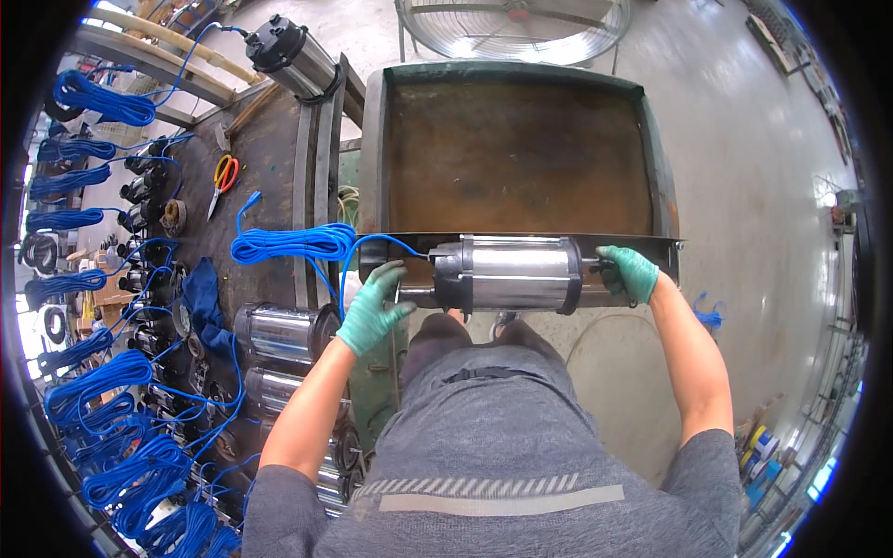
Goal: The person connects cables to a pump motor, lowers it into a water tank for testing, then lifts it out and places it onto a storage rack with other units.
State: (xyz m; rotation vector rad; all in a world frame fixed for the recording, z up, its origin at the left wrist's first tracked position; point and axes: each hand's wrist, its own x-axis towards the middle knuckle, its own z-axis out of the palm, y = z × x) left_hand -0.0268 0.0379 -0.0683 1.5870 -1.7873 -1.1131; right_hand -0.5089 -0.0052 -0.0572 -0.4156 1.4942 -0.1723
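Observation:
A submersible pump with a shiny metal body and black end caps lies on its side in front of me, at the near edge of a metal tray. My right hand, green-gloved, has its fingers curled around the black fitting at the pump's right end. At the other end, my left hand, also gloved, is open. Its fingers and thumb stand apart around the tip of a black stub; whether they touch it is unclear. A coiled blue cable runs to the pump's left cap.
To the left, a dark workbench bears red-and-yellow-handled scissors, a blue cloth and several more pumps with blue cable coils. Another pump rests on the rail at the back. A large fan stands beyond the tray.

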